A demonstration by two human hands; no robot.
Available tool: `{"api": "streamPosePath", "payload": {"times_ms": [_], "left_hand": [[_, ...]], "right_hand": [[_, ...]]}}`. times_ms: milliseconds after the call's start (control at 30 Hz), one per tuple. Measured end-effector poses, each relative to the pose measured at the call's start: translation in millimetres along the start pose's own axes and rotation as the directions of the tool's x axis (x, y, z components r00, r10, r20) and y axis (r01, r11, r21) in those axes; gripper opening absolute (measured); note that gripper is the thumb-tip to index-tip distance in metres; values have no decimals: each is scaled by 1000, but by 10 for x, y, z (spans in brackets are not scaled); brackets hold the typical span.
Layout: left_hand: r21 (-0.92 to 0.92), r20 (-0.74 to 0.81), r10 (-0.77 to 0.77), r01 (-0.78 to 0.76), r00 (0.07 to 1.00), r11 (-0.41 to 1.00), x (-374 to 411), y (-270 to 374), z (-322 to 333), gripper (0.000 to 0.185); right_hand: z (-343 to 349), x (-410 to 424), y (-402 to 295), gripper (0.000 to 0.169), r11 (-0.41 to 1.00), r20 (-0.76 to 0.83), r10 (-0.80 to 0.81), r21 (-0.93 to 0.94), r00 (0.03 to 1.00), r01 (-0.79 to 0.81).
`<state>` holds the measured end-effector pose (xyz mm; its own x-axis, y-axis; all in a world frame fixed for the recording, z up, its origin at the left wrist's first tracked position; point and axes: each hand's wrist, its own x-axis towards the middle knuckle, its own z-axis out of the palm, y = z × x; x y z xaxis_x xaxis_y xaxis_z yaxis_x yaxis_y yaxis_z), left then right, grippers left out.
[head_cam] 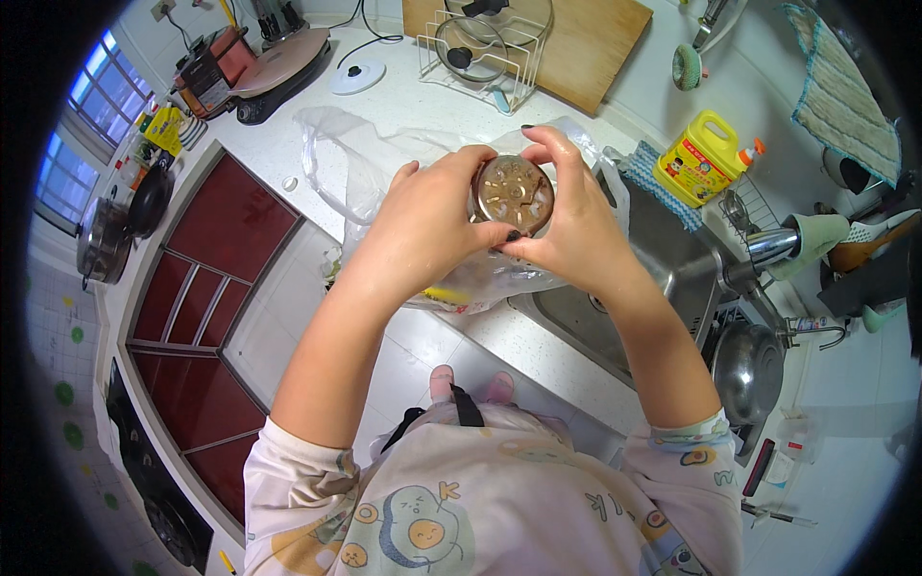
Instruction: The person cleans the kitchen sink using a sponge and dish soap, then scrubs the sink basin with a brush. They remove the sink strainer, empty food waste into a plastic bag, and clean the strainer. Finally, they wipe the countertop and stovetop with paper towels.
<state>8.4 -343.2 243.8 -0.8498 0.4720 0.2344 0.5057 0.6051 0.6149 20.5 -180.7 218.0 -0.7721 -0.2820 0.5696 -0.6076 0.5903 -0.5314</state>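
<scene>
Between both hands is a small round metal basket (516,193), which looks like a sink strainer, with brown, slot-marked face and a central boss turned up towards me. My left hand (439,209) grips its left side, thumb along the lower rim. From the right, my right hand (576,209) holds the rim with bent fingers and thumb. Beneath the hands a translucent plastic bag (353,165) lies spread over the counter and partly over the sink's edge. Something yellow (445,295) shows at the bag's lower side, too blurred to name.
The steel sink (677,252) lies to the right, with its faucet (753,281) at the rim. A yellow detergent jug (702,158) stands behind it. At the back of the white counter (288,137) are a lid rack (479,79) and a wooden board (605,43).
</scene>
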Motion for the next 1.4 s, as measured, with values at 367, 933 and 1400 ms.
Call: {"api": "streamPosePath", "payload": {"times_ms": [367,933,1400], "left_hand": [[82,-288,-36,61,957,995,59,-57,12,14],[184,-318,129,-72,939,980,48,-41,136,4],[192,-370,113,-43,922,980,52,-154,153,6]], "right_hand": [[-17,-6,-22,79,998,27,-64,-22,998,65],[-23,59,-128,76,996,61,90,-32,994,-88],[-21,37,-146,72,989,35,151,-4,988,-151]]}}
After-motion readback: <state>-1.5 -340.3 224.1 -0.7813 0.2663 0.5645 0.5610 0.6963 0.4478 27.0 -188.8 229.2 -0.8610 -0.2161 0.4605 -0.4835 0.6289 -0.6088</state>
